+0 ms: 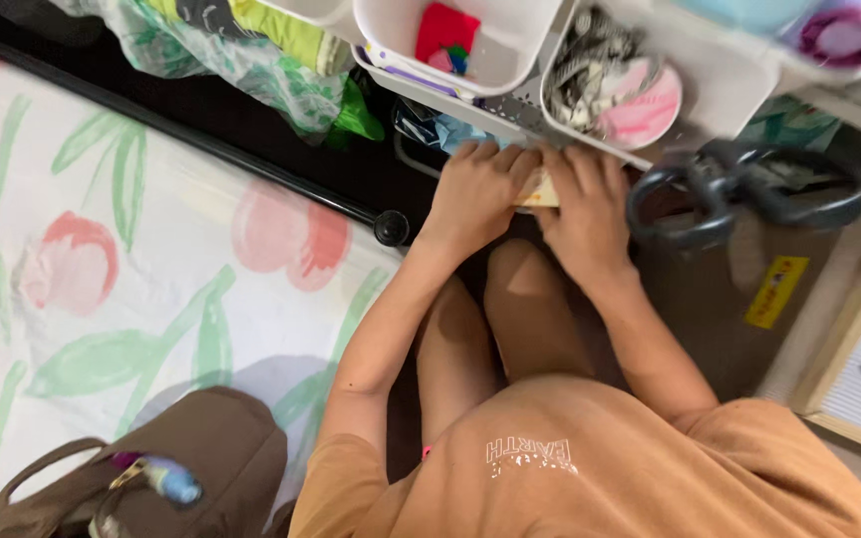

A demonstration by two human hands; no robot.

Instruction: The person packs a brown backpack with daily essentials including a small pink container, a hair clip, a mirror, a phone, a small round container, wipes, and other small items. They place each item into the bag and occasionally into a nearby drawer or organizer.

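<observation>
My left hand (pixel 475 194) and my right hand (pixel 585 204) meet just below a white shelf unit, both closed around a small pale yellow flat object (pixel 540 191) held between them. Only a sliver of that object shows between the fingers. My bare knees (pixel 515 299) and orange shirt (pixel 590 468) fill the lower middle of the head view. Above the hands hang white bins (pixel 510 55), one holding red and green items (pixel 447 35), another a pink and white patterned thing (pixel 620 95).
A bed with a pink-and-green floral sheet (pixel 122 259) lies at left behind a black rail (pixel 251 164). A brown handbag (pixel 171 468) sits at bottom left. A dark looped object (pixel 739 189) rests on a cardboard box (pixel 749 299) at right.
</observation>
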